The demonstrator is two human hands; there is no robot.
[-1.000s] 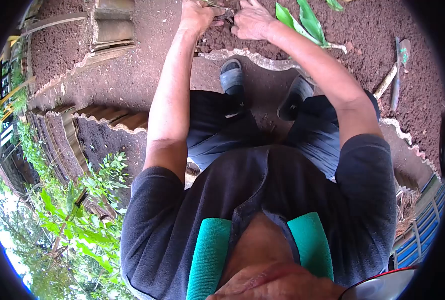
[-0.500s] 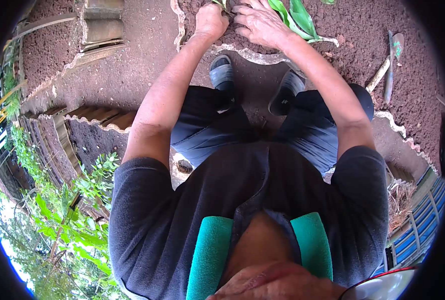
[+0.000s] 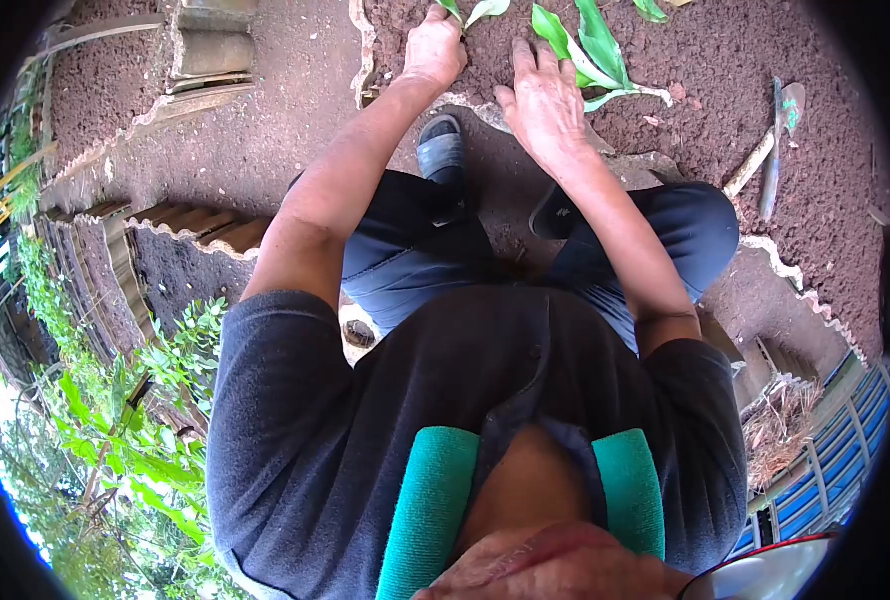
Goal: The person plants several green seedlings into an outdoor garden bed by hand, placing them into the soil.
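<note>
Green leaves of the small plant [image 3: 487, 10] show at the fingertips of my curled left hand [image 3: 435, 48], over the soil [image 3: 705, 50]; whether those fingers pinch its stem I cannot tell. A light, steady touch there should spare the stem, while my right hand [image 3: 548, 105], palm down with fingers outstretched on the soil, would do best pressing evenly, clear of the leafy shoot [image 3: 602, 48] lying just beside it.

A green-leaved seedling [image 3: 488, 10], base hidden, shows over brown soil [image 3: 710, 55] near a broad-leaved, pale-stemmed plant [image 3: 602, 47] lying flat.
</note>
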